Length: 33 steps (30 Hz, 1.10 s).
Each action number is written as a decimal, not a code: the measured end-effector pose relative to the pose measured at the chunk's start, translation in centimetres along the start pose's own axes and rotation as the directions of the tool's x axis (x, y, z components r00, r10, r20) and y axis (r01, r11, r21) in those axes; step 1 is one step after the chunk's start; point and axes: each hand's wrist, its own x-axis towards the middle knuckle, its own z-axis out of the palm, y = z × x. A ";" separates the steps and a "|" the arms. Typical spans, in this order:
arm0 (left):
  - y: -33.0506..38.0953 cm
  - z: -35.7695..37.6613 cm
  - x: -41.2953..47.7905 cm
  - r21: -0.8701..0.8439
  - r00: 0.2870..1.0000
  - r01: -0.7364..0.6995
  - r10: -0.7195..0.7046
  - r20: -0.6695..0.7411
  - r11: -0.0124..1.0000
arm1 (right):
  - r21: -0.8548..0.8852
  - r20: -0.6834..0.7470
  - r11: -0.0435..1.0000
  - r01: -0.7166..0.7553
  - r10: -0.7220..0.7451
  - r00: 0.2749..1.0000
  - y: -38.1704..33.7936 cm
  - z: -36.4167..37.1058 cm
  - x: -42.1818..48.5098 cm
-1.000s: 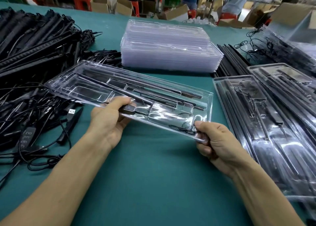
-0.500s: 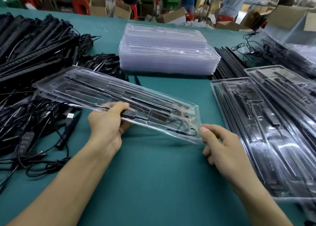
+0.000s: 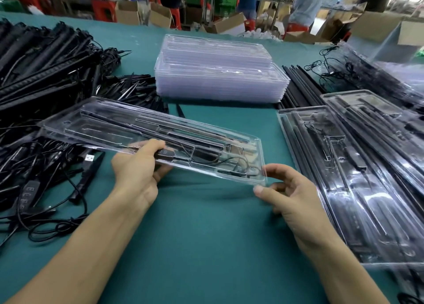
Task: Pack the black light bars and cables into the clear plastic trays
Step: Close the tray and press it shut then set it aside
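I hold a clear plastic tray [image 3: 110,124] tilted above the green table, with a black light bar [image 3: 146,131] and a coiled cable [image 3: 238,166] in its slots. My left hand [image 3: 137,172] grips the tray's near edge, thumb on top over the cable's inline controller. My right hand [image 3: 291,193] holds the tray's near right corner between thumb and forefinger. Loose black light bars [image 3: 41,69] are heaped at the far left, and tangled cables [image 3: 41,177] lie at the left.
A stack of empty clear trays [image 3: 218,78] stands at the centre back. Packed trays [image 3: 358,177] overlap along the right, with more black bars [image 3: 300,85] behind them. Green cloth [image 3: 206,246] covers the table. People and cardboard boxes fill the background.
The tray has shifted left and tilted further, its right end lower. My right hand has loosened from a full grip on the corner to a light thumb-and-forefinger hold.
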 end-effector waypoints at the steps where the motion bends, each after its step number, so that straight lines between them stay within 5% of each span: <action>1: 0.0 0.0 0.0 -0.003 1.000 -0.004 0.004 -0.001 1.000 | 0.032 0.015 0.999 -0.009 0.008 1.000 0.0 -0.3 0.1; 6: -0.1 0.1 -0.3 0.017 1.000 -0.019 0.018 0.014 1.000 | 0.131 0.032 0.990 -0.043 0.039 0.999 0.1 -0.5 0.3; 13: 0.0 0.4 -1.0 0.055 0.999 -0.033 0.031 0.035 0.998 | -0.103 -0.184 0.994 0.038 -0.057 0.981 0.2 1.5 0.4; 22: 0.1 0.4 -1.2 0.035 0.999 -0.040 0.040 0.007 0.999 | -0.458 -0.155 0.887 0.063 -0.149 0.977 0.3 1.7 0.0; 33: -0.3 0.2 -0.7 0.034 0.999 -0.025 0.026 -0.033 0.999 | -0.458 -0.219 0.882 -0.111 0.009 0.976 0.1 2.8 1.4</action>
